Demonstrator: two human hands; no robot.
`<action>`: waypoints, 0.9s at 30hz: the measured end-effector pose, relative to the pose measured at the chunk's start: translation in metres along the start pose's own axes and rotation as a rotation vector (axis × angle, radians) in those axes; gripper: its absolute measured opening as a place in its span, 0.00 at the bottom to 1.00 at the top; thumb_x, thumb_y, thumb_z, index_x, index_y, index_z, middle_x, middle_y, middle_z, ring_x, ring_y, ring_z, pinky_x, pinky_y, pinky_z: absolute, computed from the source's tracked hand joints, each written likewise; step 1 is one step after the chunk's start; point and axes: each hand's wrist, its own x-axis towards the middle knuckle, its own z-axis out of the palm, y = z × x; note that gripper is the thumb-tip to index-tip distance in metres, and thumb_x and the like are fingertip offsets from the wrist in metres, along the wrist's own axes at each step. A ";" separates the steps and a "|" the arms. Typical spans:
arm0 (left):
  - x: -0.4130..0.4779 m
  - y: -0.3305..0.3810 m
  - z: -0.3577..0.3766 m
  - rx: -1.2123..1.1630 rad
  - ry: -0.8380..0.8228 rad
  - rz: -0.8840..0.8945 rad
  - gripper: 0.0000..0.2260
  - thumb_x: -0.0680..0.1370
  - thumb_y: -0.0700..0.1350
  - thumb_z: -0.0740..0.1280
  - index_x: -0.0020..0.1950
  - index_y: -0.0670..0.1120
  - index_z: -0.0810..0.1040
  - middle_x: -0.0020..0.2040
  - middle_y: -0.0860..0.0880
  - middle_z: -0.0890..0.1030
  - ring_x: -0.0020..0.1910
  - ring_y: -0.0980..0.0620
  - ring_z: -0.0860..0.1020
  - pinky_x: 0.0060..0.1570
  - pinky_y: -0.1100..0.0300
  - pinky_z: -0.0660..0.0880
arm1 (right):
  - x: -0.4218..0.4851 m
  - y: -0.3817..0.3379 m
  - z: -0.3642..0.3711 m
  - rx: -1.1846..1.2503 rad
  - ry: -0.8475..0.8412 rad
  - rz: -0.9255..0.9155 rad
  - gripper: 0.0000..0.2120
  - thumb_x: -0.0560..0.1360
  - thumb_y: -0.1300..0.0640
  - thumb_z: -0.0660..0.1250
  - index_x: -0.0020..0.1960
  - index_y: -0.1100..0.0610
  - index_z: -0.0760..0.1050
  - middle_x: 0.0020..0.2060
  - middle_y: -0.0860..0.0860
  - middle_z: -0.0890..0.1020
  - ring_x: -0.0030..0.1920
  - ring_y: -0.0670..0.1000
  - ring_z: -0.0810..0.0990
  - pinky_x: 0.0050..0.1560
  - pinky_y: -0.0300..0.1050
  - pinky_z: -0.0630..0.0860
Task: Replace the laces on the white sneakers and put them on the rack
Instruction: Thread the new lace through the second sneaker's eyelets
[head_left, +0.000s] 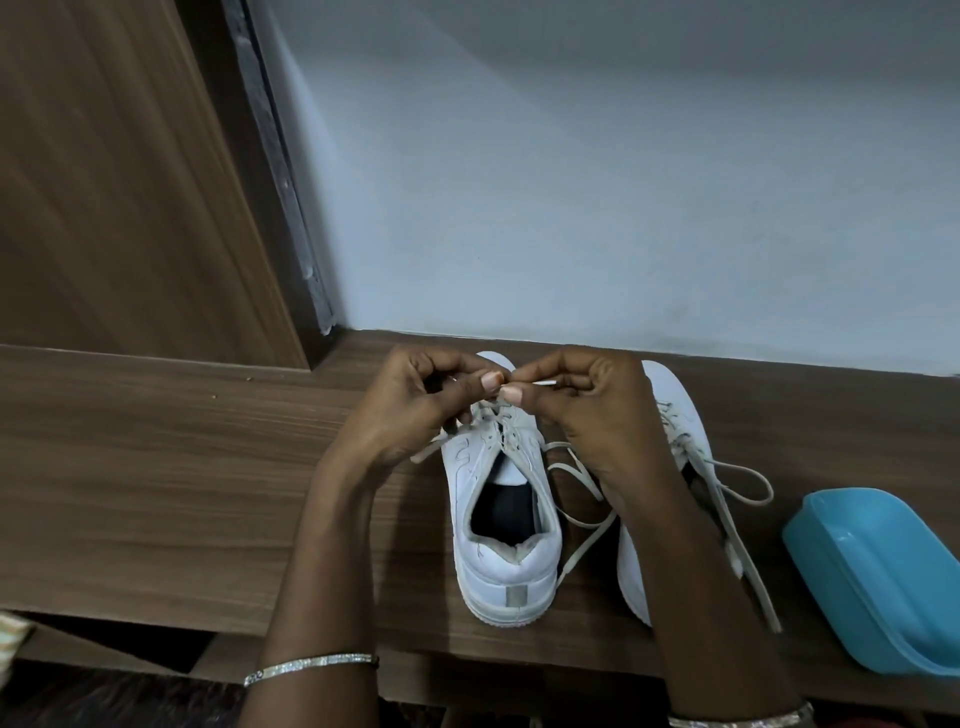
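My left hand and right hand both pinch the lace over the sneaker on the worktop.

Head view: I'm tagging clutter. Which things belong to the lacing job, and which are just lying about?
Job: white sneaker being laced; its lace, pinched by left hand and right hand; second white sneaker.
Lying about: blue plastic container, beside the shoes on the wooden shelf.

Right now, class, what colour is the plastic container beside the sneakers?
The plastic container is light blue, seen best in the head view.
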 end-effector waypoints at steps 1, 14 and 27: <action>0.000 -0.002 -0.001 -0.003 -0.012 -0.012 0.08 0.76 0.45 0.71 0.51 0.43 0.86 0.33 0.47 0.82 0.30 0.57 0.74 0.29 0.64 0.71 | -0.001 0.000 0.003 0.020 -0.006 -0.004 0.07 0.67 0.66 0.80 0.44 0.63 0.85 0.36 0.55 0.87 0.34 0.46 0.84 0.36 0.35 0.77; 0.001 -0.020 -0.013 0.267 0.015 -0.104 0.04 0.77 0.43 0.74 0.47 0.50 0.88 0.38 0.52 0.86 0.37 0.54 0.77 0.42 0.54 0.73 | 0.001 0.002 -0.002 -0.221 0.017 0.031 0.09 0.70 0.61 0.79 0.48 0.56 0.82 0.38 0.52 0.86 0.38 0.47 0.84 0.46 0.44 0.82; 0.006 -0.018 0.001 0.468 0.073 -0.094 0.02 0.71 0.46 0.79 0.41 0.49 0.88 0.33 0.57 0.84 0.27 0.66 0.72 0.29 0.73 0.64 | -0.001 0.006 0.002 -0.717 -0.221 0.159 0.17 0.61 0.52 0.83 0.45 0.50 0.80 0.36 0.46 0.84 0.39 0.45 0.82 0.45 0.45 0.80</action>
